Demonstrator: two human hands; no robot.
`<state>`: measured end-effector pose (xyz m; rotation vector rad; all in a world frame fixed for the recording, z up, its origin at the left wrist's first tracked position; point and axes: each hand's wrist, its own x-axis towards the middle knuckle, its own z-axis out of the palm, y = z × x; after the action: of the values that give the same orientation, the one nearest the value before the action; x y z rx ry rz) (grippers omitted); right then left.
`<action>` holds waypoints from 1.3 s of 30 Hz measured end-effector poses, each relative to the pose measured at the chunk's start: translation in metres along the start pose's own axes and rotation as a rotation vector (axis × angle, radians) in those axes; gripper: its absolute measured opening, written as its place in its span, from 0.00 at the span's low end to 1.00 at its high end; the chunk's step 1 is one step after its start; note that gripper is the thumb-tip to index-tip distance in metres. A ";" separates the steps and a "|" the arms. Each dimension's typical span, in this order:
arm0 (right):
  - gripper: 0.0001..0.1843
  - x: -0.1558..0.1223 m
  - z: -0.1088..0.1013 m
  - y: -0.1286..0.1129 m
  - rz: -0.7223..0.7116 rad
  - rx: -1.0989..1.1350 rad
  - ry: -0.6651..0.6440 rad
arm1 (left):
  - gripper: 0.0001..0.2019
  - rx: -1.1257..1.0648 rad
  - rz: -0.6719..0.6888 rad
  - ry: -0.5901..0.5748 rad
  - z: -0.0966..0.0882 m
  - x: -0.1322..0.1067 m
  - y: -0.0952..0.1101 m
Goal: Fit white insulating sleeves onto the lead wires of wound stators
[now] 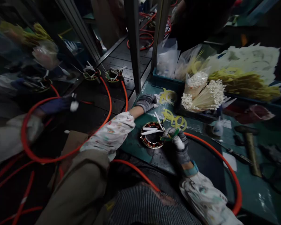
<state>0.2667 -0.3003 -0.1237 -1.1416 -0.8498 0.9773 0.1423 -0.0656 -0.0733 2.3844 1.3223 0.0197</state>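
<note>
A round wound stator (151, 138) with white sleeves sticking out of it lies on the green work mat (135, 147) in front of me. My right hand (178, 140), in a grey glove, is closed at the stator's right rim, pinching a green wire and a white sleeve. My left hand (146, 102), also gloved, reaches forward past the stator and rests with curled fingers on a clear bag next to yellow tie loops (166, 96). More yellow loops (175, 120) lie just beyond the stator.
A teal tray (168, 82) holds bundles of white-tipped sticks (207, 95) and yellow strips. A hammer (250, 147) and a small bottle (217, 126) lie right. Orange hoses (227, 168) loop around. Two more stators (113, 75) sit on the dark conveyor behind metal posts (134, 47). Another person's gloved hand (58, 104) works left.
</note>
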 end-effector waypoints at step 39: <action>0.23 -0.005 -0.001 0.003 0.114 0.271 0.044 | 0.16 -0.110 0.178 -0.195 0.009 0.031 -0.006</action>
<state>0.2652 -0.3044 -0.1269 -0.9819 -0.6014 1.1202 0.1563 -0.0403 -0.0894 2.3368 0.9927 -0.0842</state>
